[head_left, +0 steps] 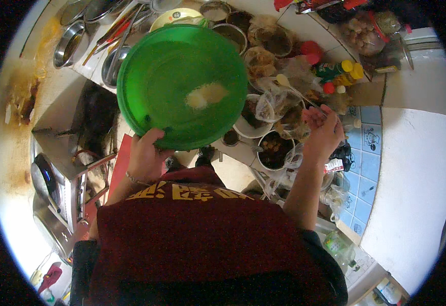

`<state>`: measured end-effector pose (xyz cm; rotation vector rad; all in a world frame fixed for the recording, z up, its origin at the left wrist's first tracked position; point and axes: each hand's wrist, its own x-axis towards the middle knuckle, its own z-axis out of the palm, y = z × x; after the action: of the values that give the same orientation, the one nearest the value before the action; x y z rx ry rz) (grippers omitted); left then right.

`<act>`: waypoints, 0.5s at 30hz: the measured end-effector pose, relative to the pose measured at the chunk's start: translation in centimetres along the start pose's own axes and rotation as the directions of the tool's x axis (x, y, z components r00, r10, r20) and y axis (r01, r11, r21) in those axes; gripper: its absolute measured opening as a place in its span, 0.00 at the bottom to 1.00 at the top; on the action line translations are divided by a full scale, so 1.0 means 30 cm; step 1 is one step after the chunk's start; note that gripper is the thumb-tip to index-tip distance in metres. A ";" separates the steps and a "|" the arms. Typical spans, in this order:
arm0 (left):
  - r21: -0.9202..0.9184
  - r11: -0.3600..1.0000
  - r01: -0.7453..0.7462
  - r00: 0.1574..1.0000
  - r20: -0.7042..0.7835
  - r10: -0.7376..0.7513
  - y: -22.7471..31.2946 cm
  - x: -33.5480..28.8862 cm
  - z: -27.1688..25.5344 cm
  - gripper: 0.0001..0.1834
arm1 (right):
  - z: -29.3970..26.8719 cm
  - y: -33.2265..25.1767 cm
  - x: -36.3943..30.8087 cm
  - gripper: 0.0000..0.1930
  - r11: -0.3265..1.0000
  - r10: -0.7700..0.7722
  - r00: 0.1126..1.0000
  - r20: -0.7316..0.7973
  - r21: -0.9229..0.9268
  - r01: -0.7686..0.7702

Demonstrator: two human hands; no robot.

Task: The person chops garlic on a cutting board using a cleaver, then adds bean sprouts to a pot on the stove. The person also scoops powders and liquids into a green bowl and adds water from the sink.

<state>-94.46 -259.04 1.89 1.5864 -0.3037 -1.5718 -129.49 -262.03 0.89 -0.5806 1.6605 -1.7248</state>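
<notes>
My left hand (145, 158) grips the near rim of a wide green basin (156, 76), thumb over the edge. A heap of pale powder (206, 96) lies on the basin's floor, right of its middle. To the right, my right hand (325, 130) is closed on the handle end of a long thin spoon (299, 92). Its pale bowl points up and left, over plastic bags. Beneath the spoon and hand stand tubs of seasonings: a white tub with dark contents (253, 115) and another with dark and tan bits (277, 149).
Bottles with yellow caps (353, 71) and bagged bowls (274, 40) crowd the far right counter. Metal bowls (71, 43) and long utensils lie far left. A small cup (230, 137) sits beside the tubs. At the left is a pan (43, 178).
</notes>
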 end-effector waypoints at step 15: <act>-0.156 0.987 -0.036 0.997 -0.073 0.025 -0.037 0.028 -0.125 0.21 | 0.058 0.263 0.238 0.14 0.170 -0.516 0.780 0.353 -0.850 0.498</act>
<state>-91.34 -257.48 -0.06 1.5046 -0.1606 -1.4751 -131.87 -268.16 -7.65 -1.8672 2.6060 -0.8893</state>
